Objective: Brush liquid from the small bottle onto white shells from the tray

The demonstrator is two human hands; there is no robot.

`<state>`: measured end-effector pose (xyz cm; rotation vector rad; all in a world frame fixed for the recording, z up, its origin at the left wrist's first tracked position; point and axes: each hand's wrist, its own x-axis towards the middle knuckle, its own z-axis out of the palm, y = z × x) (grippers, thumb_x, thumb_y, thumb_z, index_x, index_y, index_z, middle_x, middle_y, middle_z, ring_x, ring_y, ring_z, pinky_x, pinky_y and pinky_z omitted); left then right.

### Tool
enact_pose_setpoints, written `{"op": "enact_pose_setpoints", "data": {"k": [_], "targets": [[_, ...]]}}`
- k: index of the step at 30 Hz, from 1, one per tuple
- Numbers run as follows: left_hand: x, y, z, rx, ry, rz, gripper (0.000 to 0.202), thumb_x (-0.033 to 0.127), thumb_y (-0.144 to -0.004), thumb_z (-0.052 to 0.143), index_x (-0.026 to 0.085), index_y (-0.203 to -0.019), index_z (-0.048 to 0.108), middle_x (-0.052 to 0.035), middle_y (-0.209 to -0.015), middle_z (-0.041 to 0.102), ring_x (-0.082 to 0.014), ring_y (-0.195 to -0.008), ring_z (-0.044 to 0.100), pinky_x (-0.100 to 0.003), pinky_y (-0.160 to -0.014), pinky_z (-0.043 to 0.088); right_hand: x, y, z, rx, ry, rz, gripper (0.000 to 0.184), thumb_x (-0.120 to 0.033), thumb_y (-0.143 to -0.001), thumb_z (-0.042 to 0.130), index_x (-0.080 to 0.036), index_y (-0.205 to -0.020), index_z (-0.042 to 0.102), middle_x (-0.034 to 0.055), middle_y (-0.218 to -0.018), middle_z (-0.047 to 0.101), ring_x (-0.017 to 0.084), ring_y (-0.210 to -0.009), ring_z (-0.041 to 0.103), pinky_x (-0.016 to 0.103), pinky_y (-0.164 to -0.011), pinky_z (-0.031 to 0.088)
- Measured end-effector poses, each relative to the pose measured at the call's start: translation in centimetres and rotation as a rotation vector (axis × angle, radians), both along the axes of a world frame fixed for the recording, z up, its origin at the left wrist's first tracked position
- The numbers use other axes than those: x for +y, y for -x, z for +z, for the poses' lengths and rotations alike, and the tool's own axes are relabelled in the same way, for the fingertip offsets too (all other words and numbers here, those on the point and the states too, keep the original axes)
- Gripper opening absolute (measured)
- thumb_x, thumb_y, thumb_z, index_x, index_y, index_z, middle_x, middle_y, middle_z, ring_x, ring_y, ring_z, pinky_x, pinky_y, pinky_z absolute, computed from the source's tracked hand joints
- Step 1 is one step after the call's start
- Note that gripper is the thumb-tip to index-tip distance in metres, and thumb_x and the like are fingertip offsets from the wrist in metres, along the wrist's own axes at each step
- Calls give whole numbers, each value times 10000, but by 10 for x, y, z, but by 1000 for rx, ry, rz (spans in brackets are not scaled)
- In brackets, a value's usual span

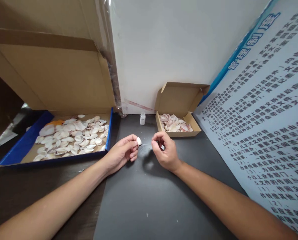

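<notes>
In the head view, my left hand (125, 150) pinches a small white seashell (139, 141) between thumb and fingertips above the dark grey mat. Facing it, my right hand (165, 150) has its thumb and forefinger pressed together, the other fingers curled in. Something small, partly dark and partly light, shows within that hand, mostly hidden. A thin pale streak runs from near the shell toward the right fingertips; I cannot tell what it is. Behind both hands a small clear bottle (142, 119) with a white label stands upright on the mat.
To the left, an open blue-edged cardboard box (108, 133) holds many white shells (71, 136). At the back right, a smaller open cardboard box (186, 134) contains pinkish ribbed shells (175, 123). A printed board (263, 100) leans along the right side, and a white panel (168, 43) stands behind.
</notes>
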<state>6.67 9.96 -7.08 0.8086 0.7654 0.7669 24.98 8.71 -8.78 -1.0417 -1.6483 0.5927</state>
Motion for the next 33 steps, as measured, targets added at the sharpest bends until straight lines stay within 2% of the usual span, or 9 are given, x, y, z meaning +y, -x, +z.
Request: {"op": "enact_pose_setpoints", "data": {"k": [8,12,16,20,24,29,33], "targets": [[-1,-1,1,10,-17,-7,135,209,-799,595,170,-796,467,66,-590,405,-26,-455,391,-154,-454,326,-1,-1,4,60,-31,51,112,-218,-925,427,-203,-870,523,-40,-636,444,96,-525,389,243,-513,342],[-1,-1,1,18,-34,-17,134,215,-808,591,161,-783,472,64,-598,402,-21,-457,388,-152,-458,331,0,0,3,22,-49,-11,20,-216,-859,528,-203,-846,522,-31,-680,428,101,-559,379,239,-504,336],[-1,-1,1,17,-38,-21,141,218,-810,593,161,-781,466,65,-599,400,-21,-456,389,-151,-456,328,1,0,1,50,-48,18,37,-224,-891,498,-200,-881,524,-31,-690,431,100,-565,385,238,-525,353],[-1,-2,2,25,-34,-21,127,213,-814,584,158,-782,474,65,-602,394,-20,-457,387,-151,-458,326,1,0,0,33,-68,3,28,-219,-867,552,-201,-859,532,-38,-682,399,97,-558,363,226,-495,327],[-1,-2,2,24,-26,-14,122,211,-820,576,162,-788,469,65,-601,396,-21,-456,388,-151,-458,322,2,-1,0,44,-73,16,49,-208,-897,492,-199,-871,532,-32,-689,439,96,-558,383,236,-525,346],[-1,-2,2,23,-25,-12,117,207,-834,562,166,-792,461,64,-602,396,-23,-457,390,-152,-459,325,1,0,1,33,-68,16,39,-205,-877,525,-198,-840,531,-33,-685,453,94,-551,372,239,-517,326],[-1,-2,2,19,-25,-13,118,208,-836,563,166,-797,460,63,-606,397,-22,-458,388,-151,-456,324,1,-1,1,86,-52,45,91,-190,-919,457,-196,-895,544,-36,-681,455,93,-547,373,237,-522,325]]}}
